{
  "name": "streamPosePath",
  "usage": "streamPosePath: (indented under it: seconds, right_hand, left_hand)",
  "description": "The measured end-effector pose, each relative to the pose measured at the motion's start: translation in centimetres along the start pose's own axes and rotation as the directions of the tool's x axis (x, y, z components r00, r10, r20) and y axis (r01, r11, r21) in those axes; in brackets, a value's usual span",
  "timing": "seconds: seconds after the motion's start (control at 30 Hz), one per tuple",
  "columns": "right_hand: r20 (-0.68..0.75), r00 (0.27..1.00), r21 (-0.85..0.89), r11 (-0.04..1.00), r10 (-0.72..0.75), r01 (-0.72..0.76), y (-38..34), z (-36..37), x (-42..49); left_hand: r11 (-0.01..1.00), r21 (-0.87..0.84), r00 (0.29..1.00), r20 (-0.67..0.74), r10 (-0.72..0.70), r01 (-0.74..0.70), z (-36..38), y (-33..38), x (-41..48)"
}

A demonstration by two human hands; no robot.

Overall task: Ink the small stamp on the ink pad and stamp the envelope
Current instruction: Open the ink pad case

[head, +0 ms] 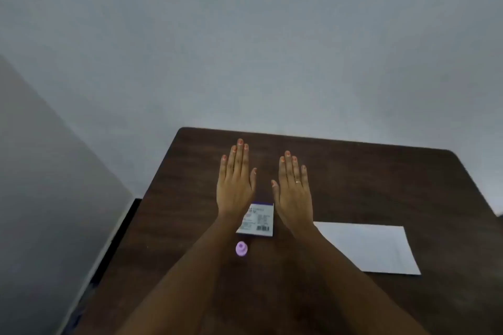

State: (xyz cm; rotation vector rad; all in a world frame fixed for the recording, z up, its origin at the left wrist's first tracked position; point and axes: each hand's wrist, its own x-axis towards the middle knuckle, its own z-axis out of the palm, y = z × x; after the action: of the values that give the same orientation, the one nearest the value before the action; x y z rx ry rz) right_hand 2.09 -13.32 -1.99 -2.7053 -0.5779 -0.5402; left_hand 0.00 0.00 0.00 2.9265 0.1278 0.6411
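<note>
— What are the hands doing right now?

— Both are lying flat and spread, palms down, over the dark table (353,185). The left hand (235,179) and the right hand (294,187) are sitting side by side, fingers pointing away from the person, holding nothing.

— And the small stamp (241,248)?

— It's standing upright on the table, lilac, back toward the person's body, well behind both palms. It's sitting just beside the inner edge of the left forearm, so I'm judging the left hand to be the nearer one; either hand would have to draw back toward the body to reach it.

— The ink pad?

— I'm taking the small labelled box (257,220) between the two wrists to be it. It's lying just beyond the stamp, its lid looking closed, though that's hard to tell.

— The envelope (373,249)?

— It's lying flat off to the right, its long axis running left to right, one corner tucked under the right forearm. So the stamp would be travelling forward a little to the pad, then across to the right.
</note>
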Motion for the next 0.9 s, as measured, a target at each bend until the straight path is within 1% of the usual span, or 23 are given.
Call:
streamPosePath:
  seconds: [0.03, 0.1, 0.13, 0.2, 0.3, 0.4, 0.5, 0.57, 0.67, 0.73, 0.8, 0.9]
  right_hand:
    - [0.041, 0.999, 0.014, 1.0, 0.016, -0.017, 0.0, 0.9, -0.8]
    - [0.155, 0.988, 0.048, 0.999, 0.014, -0.022, 0.0, 2.5, -2.5]
    - [0.216, 0.976, 0.046, 0.998, 0.021, -0.032, 0.1, 3.3, -3.6]
    - [0.27, 0.963, 0.078, 0.996, 0.016, -0.039, -0.1, 4.5, -4.8]
    - [0.329, 0.944, 0.105, 0.994, -0.004, -0.032, -0.6, 5.6, -5.9]
    - [0.372, 0.928, 0.121, 0.992, -0.022, -0.025, -0.8, 6.3, -6.9]
    - [0.426, 0.904, 0.173, 0.984, -0.041, -0.037, -0.7, 6.7, -7.5]
    - [0.478, 0.877, 0.245, 0.967, -0.054, -0.074, -0.6, 6.9, -8.0]
    - [0.502, 0.86, 0.301, 0.95, -0.086, -0.081, -0.3, 6.8, -8.1]
    - [0.521, 0.845, 0.295, 0.954, -0.118, -0.048, 0.2, 6.7, -7.8]
    - [0.557, 0.821, 0.271, 0.962, -0.126, -0.036, 0.8, 6.5, -7.3]
    - [0.584, 0.807, 0.303, 0.947, -0.091, -0.112, 1.1, 6.2, -6.6]
  left_hand:
    - [1.0, -0.005, 0.999, 0.047, -0.021, 0.021, 0.5, -0.4, -0.8]
    - [1.0, -0.016, 0.992, 0.123, -0.018, 0.02, 1.8, -1.4, -2.2]
    - [1.0, 0.004, 0.984, 0.175, -0.027, 0.026, 2.6, -2.0, -3.3]
    - [1.0, -0.002, 0.969, 0.244, -0.025, 0.027, 3.6, -3.0, -4.6]
    - [0.999, -0.031, 0.955, 0.295, -0.029, 0.039, 4.6, -4.3, -5.8]
    - [0.994, -0.107, 0.926, 0.377, 0.029, 0.013, 5.2, -5.3, -6.9]
    - [0.984, -0.179, 0.867, 0.49, 0.09, -0.001, 5.6, -6.5, -7.5]
    - [0.974, -0.227, 0.825, 0.551, 0.125, 0.004, 5.6, -7.4, -8.1]
    - [0.943, -0.328, 0.798, 0.581, 0.158, 0.052, 5.4, -8.7, -8.6]
    - [0.926, -0.37, 0.772, 0.609, 0.183, 0.072, 5.2, -9.4, -8.5]
    - [0.92, -0.38, 0.731, 0.655, 0.192, 0.099, 5.1, -9.9, -8.0]
    - [0.912, -0.393, 0.697, 0.687, 0.207, 0.117, 5.2, -10.4, -7.4]
